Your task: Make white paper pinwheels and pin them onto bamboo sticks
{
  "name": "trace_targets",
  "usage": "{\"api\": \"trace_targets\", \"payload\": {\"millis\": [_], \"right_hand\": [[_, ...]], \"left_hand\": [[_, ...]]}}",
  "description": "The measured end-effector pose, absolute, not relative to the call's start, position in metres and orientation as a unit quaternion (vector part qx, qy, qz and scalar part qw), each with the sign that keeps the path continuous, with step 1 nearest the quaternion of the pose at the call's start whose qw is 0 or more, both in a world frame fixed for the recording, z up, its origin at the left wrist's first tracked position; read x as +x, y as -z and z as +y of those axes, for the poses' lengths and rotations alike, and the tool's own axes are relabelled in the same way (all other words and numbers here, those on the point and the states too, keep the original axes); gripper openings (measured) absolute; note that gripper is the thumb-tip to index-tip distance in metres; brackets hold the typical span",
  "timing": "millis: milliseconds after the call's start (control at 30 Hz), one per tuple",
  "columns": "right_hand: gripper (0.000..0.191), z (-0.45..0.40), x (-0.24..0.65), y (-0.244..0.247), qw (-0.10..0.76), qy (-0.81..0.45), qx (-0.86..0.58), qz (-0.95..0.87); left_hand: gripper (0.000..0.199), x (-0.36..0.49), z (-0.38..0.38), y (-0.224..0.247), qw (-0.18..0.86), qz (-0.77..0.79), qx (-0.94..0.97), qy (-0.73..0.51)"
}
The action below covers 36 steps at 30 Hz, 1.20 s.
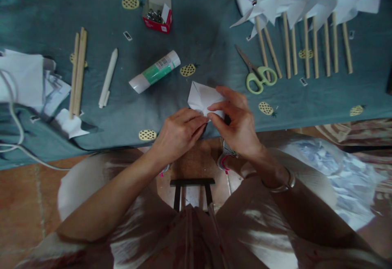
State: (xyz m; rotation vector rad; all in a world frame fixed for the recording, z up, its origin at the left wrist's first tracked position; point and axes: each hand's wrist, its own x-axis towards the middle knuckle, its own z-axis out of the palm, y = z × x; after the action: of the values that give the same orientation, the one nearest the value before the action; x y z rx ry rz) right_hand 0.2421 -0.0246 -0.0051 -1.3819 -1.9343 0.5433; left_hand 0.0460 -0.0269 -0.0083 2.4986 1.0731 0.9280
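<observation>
A small folded piece of white paper (pixel 202 95) lies at the table's near edge, between my two hands. My left hand (pixel 183 132) pinches its lower left edge, thumb and fingers pressed together. From the right, my right hand (pixel 237 120) grips the same paper, its thumb and index finger meeting near the middle. Part of the paper is hidden beneath the right fingers. Beyond it lies a glue stick (pixel 156 71) with a green and white label. Green-handled scissors (pixel 255 73) rest to the right, blades pointing away from me.
Several white paper pinwheels (pixel 288 3) on wooden sticks lie at the back right. A red box (pixel 157 20) of metal pins stands at the back. Leftward are a white pen (pixel 108 77), wooden sticks (pixel 79 73), paper sheets (pixel 23 75) and a white cable (pixel 18 126).
</observation>
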Motion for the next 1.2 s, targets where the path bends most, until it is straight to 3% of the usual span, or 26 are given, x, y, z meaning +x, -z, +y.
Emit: {"api": "trace_targets", "payload": {"millis": [200,667,900,1200], "right_hand": [[0.016,-0.027,0.242,0.005,0.346,-0.162,-0.507,-0.773],[0.029,-0.034,0.233,0.001,0.247,-0.095,-0.502,-0.823],[0.030,-0.039,0.227,0.015,0.293,-0.157,-0.507,-0.795],[0.030,-0.037,0.232,0.014,0.291,-0.087,-0.491,-0.817]], "left_hand": [[0.014,0.046,-0.027,0.006,0.132,0.367,0.864,-0.319],[0.013,0.047,-0.027,0.003,0.139,0.373,0.865,-0.304],[0.011,0.048,-0.027,0.003,0.123,0.365,0.872,-0.303],[0.010,0.048,-0.024,0.003,0.125,0.361,0.867,-0.320]]}}
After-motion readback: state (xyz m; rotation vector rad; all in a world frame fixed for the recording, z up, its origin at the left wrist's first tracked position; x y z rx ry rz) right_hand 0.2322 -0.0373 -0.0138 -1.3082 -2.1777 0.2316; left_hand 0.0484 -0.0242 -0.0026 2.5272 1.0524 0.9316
